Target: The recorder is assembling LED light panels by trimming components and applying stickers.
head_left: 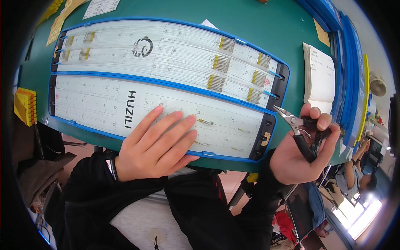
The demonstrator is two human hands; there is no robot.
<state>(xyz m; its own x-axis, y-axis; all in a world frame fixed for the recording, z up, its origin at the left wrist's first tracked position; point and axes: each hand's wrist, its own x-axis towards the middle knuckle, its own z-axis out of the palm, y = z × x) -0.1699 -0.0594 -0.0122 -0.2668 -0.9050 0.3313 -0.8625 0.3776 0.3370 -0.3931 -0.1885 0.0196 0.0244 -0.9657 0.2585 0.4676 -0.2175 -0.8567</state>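
Note:
A long, hinged blue fishing-rig case [98, 102] lies opened out on the table, its two white panels side by side. My left hand [156, 152] rests flat on the near panel, fingers spread and holding nothing. Just right of its fingertips sits a small fish hook [205, 122], with a few more hooks around it. My right hand [291, 162] is closed around small pliers with black handles [294, 121]; their pointed jaws reach toward the case's right end. Across the far panel run many fine lines, with rows of hooks [227, 44] bunched in several groups.
Under the case is a green tabletop [266, 27]. An open notebook [321, 75] lies at the right, beside a blue frame [350, 75]. Yellow stacked pieces [26, 106] are at the left edge. Another person [354, 179] sits farther off at the right.

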